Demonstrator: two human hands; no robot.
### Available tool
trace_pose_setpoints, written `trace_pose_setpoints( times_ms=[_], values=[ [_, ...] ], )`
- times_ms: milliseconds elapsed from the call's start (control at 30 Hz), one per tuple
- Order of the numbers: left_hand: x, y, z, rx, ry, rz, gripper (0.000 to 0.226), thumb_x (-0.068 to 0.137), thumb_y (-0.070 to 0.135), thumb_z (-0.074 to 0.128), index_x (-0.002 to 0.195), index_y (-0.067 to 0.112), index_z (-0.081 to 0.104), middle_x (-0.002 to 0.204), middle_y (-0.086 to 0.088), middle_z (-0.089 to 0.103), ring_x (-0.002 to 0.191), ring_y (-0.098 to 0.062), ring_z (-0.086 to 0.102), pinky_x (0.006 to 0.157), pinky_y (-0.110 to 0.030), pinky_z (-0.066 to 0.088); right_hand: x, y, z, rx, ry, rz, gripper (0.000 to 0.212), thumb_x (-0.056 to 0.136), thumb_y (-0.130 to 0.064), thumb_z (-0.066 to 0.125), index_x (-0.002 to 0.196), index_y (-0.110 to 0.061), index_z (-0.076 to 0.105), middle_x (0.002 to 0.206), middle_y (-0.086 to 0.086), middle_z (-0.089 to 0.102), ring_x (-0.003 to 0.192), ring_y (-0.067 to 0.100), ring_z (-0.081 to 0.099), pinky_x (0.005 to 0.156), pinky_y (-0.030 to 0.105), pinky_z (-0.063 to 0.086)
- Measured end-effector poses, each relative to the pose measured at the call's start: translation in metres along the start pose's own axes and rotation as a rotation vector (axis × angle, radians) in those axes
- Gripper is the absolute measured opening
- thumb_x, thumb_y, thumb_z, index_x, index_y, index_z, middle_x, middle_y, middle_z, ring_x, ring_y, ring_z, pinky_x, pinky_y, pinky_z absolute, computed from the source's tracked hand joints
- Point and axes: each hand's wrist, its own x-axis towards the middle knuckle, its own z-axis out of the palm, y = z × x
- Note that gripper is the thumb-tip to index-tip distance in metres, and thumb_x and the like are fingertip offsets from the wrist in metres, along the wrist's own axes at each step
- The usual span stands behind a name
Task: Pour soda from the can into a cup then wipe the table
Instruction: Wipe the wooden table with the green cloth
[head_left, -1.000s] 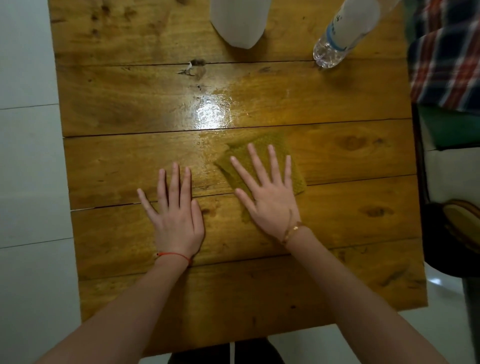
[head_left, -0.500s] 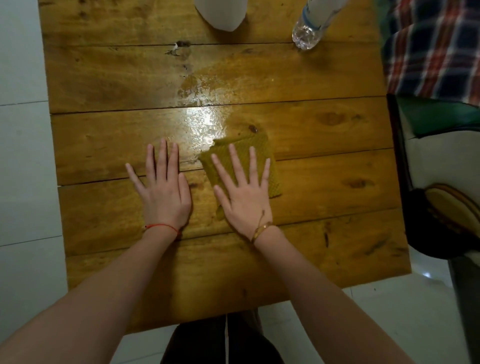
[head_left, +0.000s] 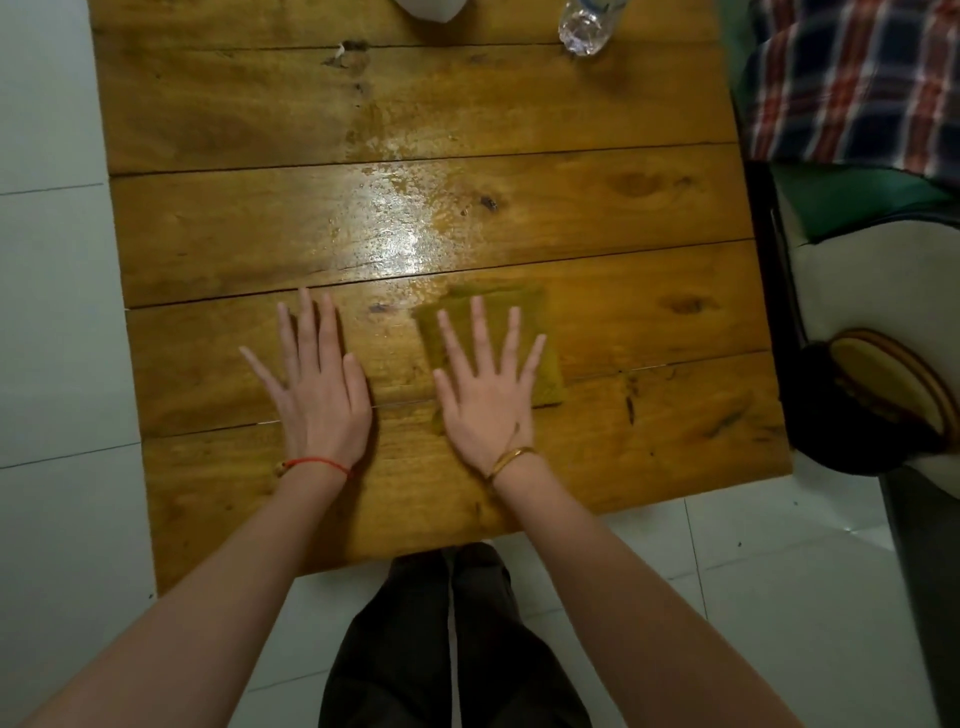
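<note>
My left hand (head_left: 319, 395) lies palm down on the table (head_left: 649, 457), left of centre on the near half. The fingers are straight; the three middle ones sit close together and point toward the far edge, while the little finger splays out to the left. It holds nothing. A red string bracelet (head_left: 317, 462) circles that wrist, and the forearm runs back toward the near left corner of the view.

Between the two hands is a strip of bare plank. Beyond it, at mid-table, a wet, glossy patch (head_left: 395, 234) catches the light and reaches almost to the cloth's far left corner.

My right hand (head_left: 485, 400) is also flat, palm down, with all five fingers straight and fanned wide apart, pointing to the far side. The fingers and front of the palm press on the cloth (head_left: 545, 374); the heel of the hand sits on bare wood at its near side. A gold bangle (head_left: 511, 457) is on the wrist.

The cloth is an olive-yellow, roughly rectangular pad lying flat, right of centre, its long axis running near to far with a slight lean to the right. Its far edge shows past my fingertips and its right edge past the little finger.

At the far edge, cut off by the frame, stand a white object (head_left: 431, 8) and, further right, the base of a clear plastic bottle (head_left: 584, 31).
</note>
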Motion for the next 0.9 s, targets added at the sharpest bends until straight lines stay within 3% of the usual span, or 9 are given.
trace_pose_setpoints(
  times_ms=[133, 233, 467, 633, 800, 900],
  values=[
    [-0.031, 0.004, 0.006, 0.023, -0.019, -0.007, 0.06, 0.102, 0.031, 0.02, 0.158, 0.019, 0.001, 0.166, 0.001, -0.004, 0.152, -0.021, -0.009, 0.116, -0.067, -0.006, -0.049, -0.006, 0.016, -0.015, -0.015, -0.202, 0.06, 0.101, -0.053, 0.021, 0.154, -0.038, -0.002, 0.164, 0.0, -0.01, 0.148, 0.038, -0.012, 0.114, 0.067, 0.003],
    [-0.04, 0.009, 0.01, 0.046, -0.039, 0.003, 0.06, 0.102, 0.032, 0.02, 0.158, 0.019, 0.001, 0.166, 0.0, -0.004, 0.152, -0.021, -0.009, 0.115, -0.067, -0.005, -0.071, 0.026, 0.02, -0.035, -0.026, -0.218, 0.059, 0.101, -0.054, 0.022, 0.154, -0.039, 0.0, 0.164, -0.001, -0.006, 0.149, 0.037, -0.009, 0.115, 0.065, 0.005],
    [-0.021, 0.024, 0.012, 0.04, -0.023, 0.055, 0.061, 0.102, 0.032, 0.021, 0.157, 0.021, -0.001, 0.166, 0.001, -0.005, 0.152, -0.021, -0.01, 0.115, -0.067, -0.006, -0.061, 0.11, 0.007, -0.025, -0.047, 0.06, 0.059, 0.099, -0.057, 0.012, 0.153, -0.04, -0.003, 0.164, -0.001, -0.01, 0.149, 0.036, -0.013, 0.116, 0.065, 0.0],
    [0.007, 0.029, 0.009, 0.046, 0.005, 0.055, 0.061, 0.102, 0.032, 0.019, 0.157, 0.021, -0.002, 0.166, 0.0, -0.006, 0.152, -0.022, -0.009, 0.115, -0.068, -0.005, 0.01, 0.087, -0.009, 0.055, 0.026, 0.267, 0.06, 0.098, -0.055, 0.01, 0.154, -0.037, -0.006, 0.163, 0.002, -0.013, 0.147, 0.04, -0.015, 0.113, 0.068, -0.003],
    [0.03, 0.027, 0.004, 0.051, 0.023, 0.069, 0.06, 0.103, 0.031, 0.022, 0.157, 0.022, -0.002, 0.166, 0.0, -0.005, 0.152, -0.022, -0.009, 0.115, -0.068, -0.005, 0.029, 0.019, -0.007, -0.036, 0.008, -0.054, 0.061, 0.098, -0.058, 0.01, 0.153, -0.037, -0.007, 0.163, 0.002, -0.014, 0.147, 0.04, -0.015, 0.113, 0.067, -0.003],
    [0.044, 0.02, 0.0, 0.072, 0.024, 0.051, 0.06, 0.103, 0.03, 0.024, 0.157, 0.02, 0.001, 0.166, 0.0, -0.005, 0.152, -0.022, -0.009, 0.115, -0.068, -0.004, 0.01, 0.015, -0.003, -0.064, -0.013, -0.238, 0.06, 0.1, -0.057, 0.017, 0.154, -0.038, -0.005, 0.164, -0.001, -0.012, 0.148, 0.038, -0.014, 0.114, 0.065, 0.001]
  ],
)
